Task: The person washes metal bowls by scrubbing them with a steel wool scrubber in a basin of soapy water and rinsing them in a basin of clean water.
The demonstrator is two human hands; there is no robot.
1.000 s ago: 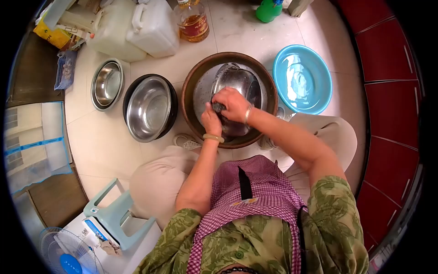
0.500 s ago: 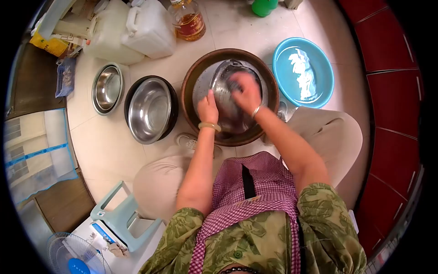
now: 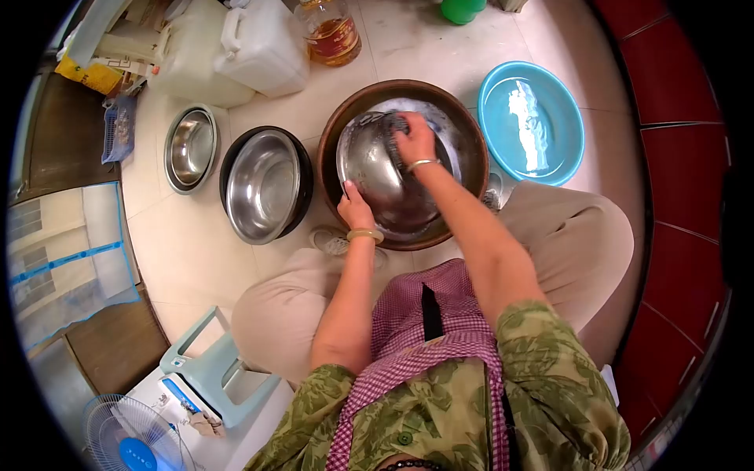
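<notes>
Here, steel bowl inside brown basin

No text, brand or number can be read with certainty. Pale lettering on the blue hub of the fan is too blurred to make out, as are the marks on the red label of the bottle. The small sticker on the pale blue-green stool and the print on the yellow package are also illegible.
</notes>
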